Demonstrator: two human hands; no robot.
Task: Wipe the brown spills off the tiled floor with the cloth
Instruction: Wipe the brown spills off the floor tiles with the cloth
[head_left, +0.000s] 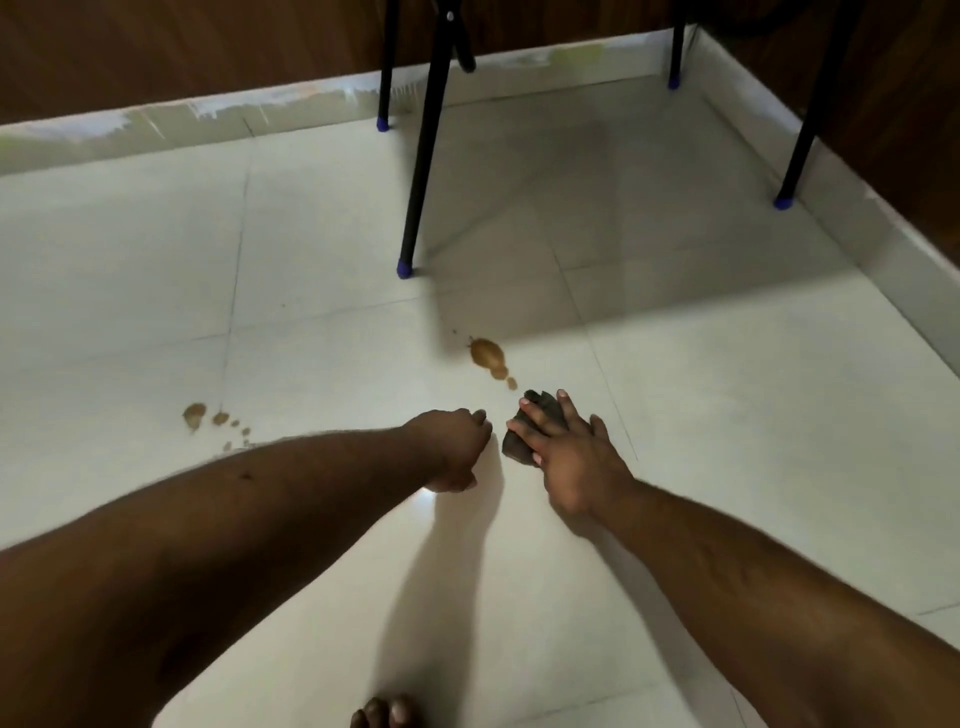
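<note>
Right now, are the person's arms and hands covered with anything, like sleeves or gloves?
No. Both arms are bare all the way down, with no sleeves showing. The left hand and the right hand wear no gloves, and I can see no rings, watch or bracelets on them. There is fine hair on the forearms, and a small dark mark on the left forearm.

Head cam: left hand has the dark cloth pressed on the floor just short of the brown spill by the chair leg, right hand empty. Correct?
Wrong hand. The head view shows the right hand pressing the dark cloth on the tiled floor, just short of the brown spill near the chair leg. The left hand holds nothing visible, fingers curled against the floor.
</note>
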